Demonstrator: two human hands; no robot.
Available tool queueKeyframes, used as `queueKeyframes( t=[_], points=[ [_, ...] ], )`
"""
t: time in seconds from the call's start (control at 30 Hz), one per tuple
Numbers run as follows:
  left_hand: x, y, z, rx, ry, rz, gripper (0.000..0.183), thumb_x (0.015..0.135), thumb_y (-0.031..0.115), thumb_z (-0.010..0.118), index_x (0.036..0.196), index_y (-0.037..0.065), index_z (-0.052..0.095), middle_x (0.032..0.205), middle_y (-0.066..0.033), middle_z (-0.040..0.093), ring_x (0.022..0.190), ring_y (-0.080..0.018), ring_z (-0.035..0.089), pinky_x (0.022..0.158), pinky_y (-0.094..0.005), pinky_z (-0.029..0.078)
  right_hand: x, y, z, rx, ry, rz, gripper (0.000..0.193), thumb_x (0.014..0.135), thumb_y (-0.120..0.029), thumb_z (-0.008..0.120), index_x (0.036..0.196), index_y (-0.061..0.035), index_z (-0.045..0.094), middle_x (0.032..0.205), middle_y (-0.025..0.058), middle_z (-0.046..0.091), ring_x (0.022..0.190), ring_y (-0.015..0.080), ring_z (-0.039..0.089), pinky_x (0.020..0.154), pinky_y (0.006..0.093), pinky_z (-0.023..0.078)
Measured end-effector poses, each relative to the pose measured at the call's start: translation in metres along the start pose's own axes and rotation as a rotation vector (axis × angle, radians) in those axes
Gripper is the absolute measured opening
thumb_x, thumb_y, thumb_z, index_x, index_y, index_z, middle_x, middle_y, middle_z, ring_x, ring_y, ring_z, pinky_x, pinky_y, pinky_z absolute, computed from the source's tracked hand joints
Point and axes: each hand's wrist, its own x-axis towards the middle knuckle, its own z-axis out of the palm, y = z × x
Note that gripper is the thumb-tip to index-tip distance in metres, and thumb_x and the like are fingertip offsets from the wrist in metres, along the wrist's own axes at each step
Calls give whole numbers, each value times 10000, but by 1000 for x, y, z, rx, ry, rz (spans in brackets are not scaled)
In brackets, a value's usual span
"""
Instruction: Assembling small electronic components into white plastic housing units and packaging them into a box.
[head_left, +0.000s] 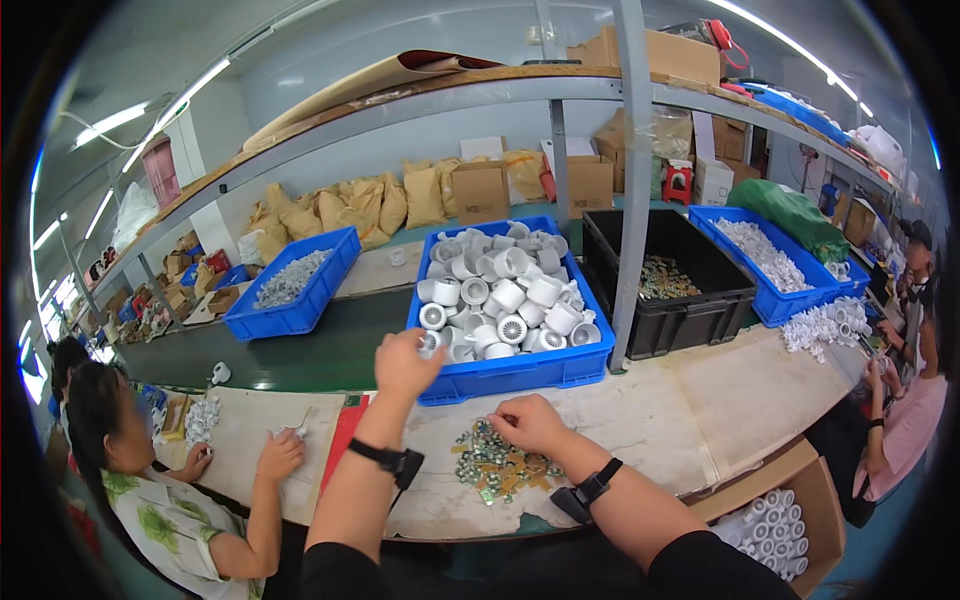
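Note:
My left hand (pixel 405 362) is raised at the near left corner of a blue crate (pixel 520 378) filled with several white round plastic housings (pixel 505 290); its fingers are curled, and I cannot tell whether they hold one. My right hand (pixel 530 422) rests knuckles-up on the worn workbench, fingers bent onto a pile of small brass and green metal parts (pixel 490 472). Whether it pinches one is hidden. Both wrists wear black bands.
A black crate (pixel 690 320) with brass parts stands right of a grey post (pixel 632 200). Blue crates (pixel 290 310) (pixel 775 300) hold small white parts. A cardboard box (pixel 800 540) of white tubes sits lower right. Co-workers sit at left (pixel 150 470) and right (pixel 900 420). A dark conveyor (pixel 300 355) runs behind.

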Motion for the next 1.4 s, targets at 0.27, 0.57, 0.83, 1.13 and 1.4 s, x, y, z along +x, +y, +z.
queueKeyframes(
  t=[0.27,0.57,0.83,1.13,1.4],
  points=[
    [21,33,18,364,-270,-156,432,820,422,794,1003,30,801,1072,-133,756,1132,-351,667,1009,-528,459,3,2,5,6,-13,25,278,954,-281,747,778,-65,734,670,135,692,592,341,663,590,429,530],
    [-32,16,31,-58,463,129,110,900,42,714,968,39,627,1074,-110,671,910,-343,674,863,-465,504,7,-2,3,-16,-5,6,276,955,-271,739,777,-60,729,664,140,673,588,353,650,574,441,512],
    [-74,13,41,-481,359,66,80,980,59,671,1055,31,664,1061,-138,725,938,-367,692,834,-468,563,5,-3,14,284,71,151,248,985,-220,769,1072,9,733,822,89,740,621,171,665,591,310,514],
    [-87,36,31,-691,-76,44,170,958,64,696,1107,15,630,985,-151,710,825,-323,714,685,-430,563,12,14,9,833,186,375,514,1095,-195,646,1521,6,443,1196,127,729,846,159,713,665,282,579],
    [-87,30,30,-782,-135,287,565,840,284,857,1300,37,643,1074,-97,642,767,-237,673,671,-353,559,11,9,9,786,314,397,306,1056,-171,726,1287,13,649,1097,76,758,828,111,689,682,268,575]
  ],
)
